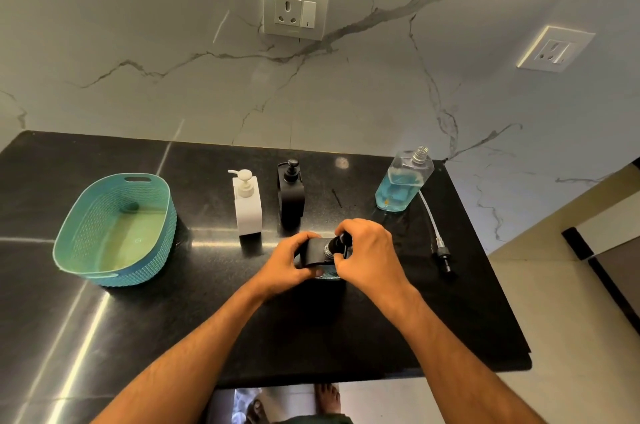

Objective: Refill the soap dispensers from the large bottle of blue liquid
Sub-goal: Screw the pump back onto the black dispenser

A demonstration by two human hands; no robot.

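Observation:
A black-topped dispenser (317,252) with blue liquid in its lower part stands at the middle of the black counter (207,319). My left hand (289,261) grips its body. My right hand (369,250) is closed on its black pump head (337,243) at the neck. Behind stand a white dispenser (247,204) and a black dispenser (290,193), both with pumps on. The large clear bottle of blue liquid (403,183) stands at the back right, uncapped and about half full. Its pump with a long tube (434,233) lies on the counter beside it.
A teal plastic basket (116,228) sits on the left of the counter. The marble wall behind carries two sockets (295,8). The counter's right edge drops to the floor near the pump tube. Bare feet show below the front edge.

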